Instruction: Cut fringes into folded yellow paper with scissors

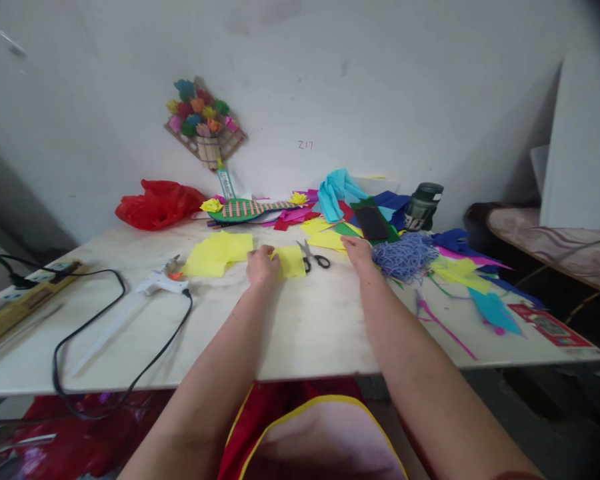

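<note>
Her left hand (pixel 261 265) pinches the near edge of a small yellow paper square (pixel 290 261) lying flat on the worktop (pixel 300 320). It looks light, flimsy and easily creased, best gripped at a corner. Right hand (pixel 357 252) rests spread, scissors (pixel 313 257) between.

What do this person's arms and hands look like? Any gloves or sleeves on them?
Both arms are bare from the lower frame edge to the fingers: no sleeves, no gloves. The left hand and right hand show no rings, watch or bracelets that I can make out. Below, the person wears a red garment with yellow trim.
</note>
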A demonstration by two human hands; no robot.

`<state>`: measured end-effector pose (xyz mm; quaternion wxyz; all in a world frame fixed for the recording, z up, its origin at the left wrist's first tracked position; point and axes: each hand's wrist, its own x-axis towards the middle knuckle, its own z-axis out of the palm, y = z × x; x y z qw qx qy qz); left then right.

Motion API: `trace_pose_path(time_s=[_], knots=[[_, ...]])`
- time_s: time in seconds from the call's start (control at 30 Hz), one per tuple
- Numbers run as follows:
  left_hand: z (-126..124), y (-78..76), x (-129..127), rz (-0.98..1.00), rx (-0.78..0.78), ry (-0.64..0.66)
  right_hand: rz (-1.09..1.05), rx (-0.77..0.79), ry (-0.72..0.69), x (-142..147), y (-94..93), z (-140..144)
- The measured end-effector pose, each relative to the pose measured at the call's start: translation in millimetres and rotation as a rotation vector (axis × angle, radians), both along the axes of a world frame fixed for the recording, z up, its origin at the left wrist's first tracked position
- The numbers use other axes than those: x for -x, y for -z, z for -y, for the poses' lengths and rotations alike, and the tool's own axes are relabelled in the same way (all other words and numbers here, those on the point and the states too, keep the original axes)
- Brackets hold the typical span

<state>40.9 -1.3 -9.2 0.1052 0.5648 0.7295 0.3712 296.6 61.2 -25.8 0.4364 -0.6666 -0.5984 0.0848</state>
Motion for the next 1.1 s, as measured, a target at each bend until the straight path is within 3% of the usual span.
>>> trace_pose_path(time_s=[0.13,0.27,0.4,0.63,0.93,1.1], knots=[[0.1,-0.2,0.2,0.002,-0.002,0.003,0.076,-0.059,-0.013,3.2,-5.4,2.8],[-0.9,1.0,0.7,0.002,-0.025,0.006,0.288,-0.220,-0.139,8.5,-7.8,1.7],[-1.2,1.4,0.7,0.018,-0.032,0.000,0.361,-0.340,-0.223,11.0,-4.8,-5.2],[1.0,0.1,-0.3,0.020,-0.064,0.019,0.254,-0.491,-0.111,7.6,-3.1,-10.8],[3.8,-3.6,-1.7,0.037,-0.041,0.029,0.113,-0.520,-0.120,6.0,0.7,-13.3],[5.5,-5.3,-2.8,0.032,-0.060,0.030,0.089,-0.599,-0.036,6.9,-1.6,-12.2]])
